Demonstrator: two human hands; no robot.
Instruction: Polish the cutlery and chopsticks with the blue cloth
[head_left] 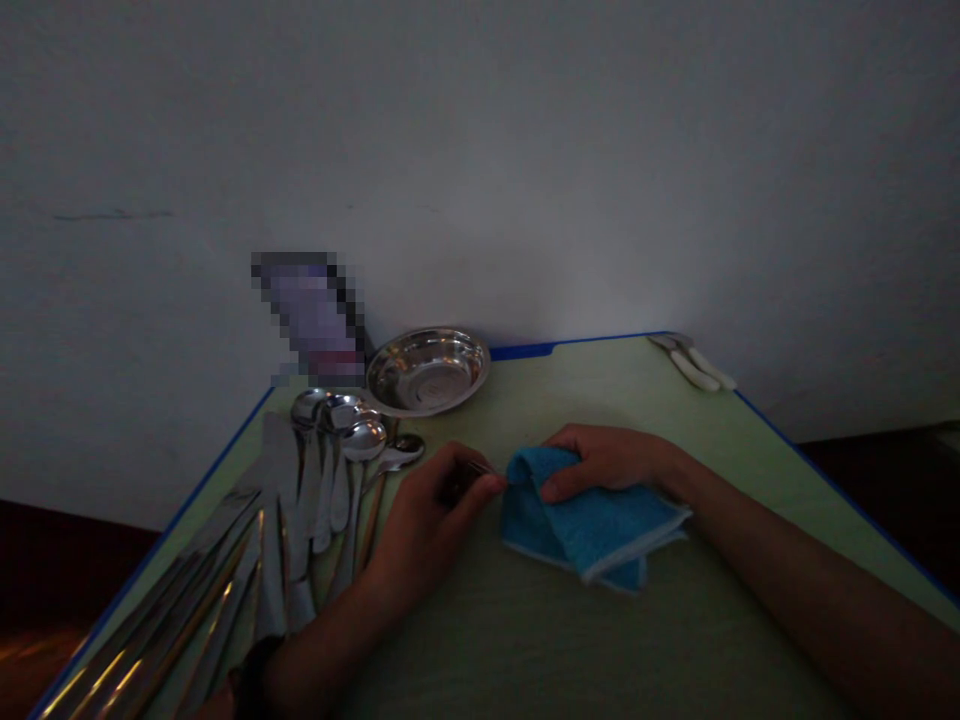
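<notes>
- Blue cloth (592, 530) lies folded on the green desk (525, 640), near centre, right of the cutlery.
- Cloth looks soft, light and floppy; probably best taken at its bunched far-left edge.
- Right grip (607, 460): fingers curled over that edge, thumb tucked under, pinching the cloth.
- Left grip (424, 520): fingertips pressed together on a thin metal utensil (480, 468), just left of the cloth. Likely stiff and slick; too dark to tell its type.
- Spoons (337, 450) fanned out left; steel bowl (427, 370) beyond them.
</notes>
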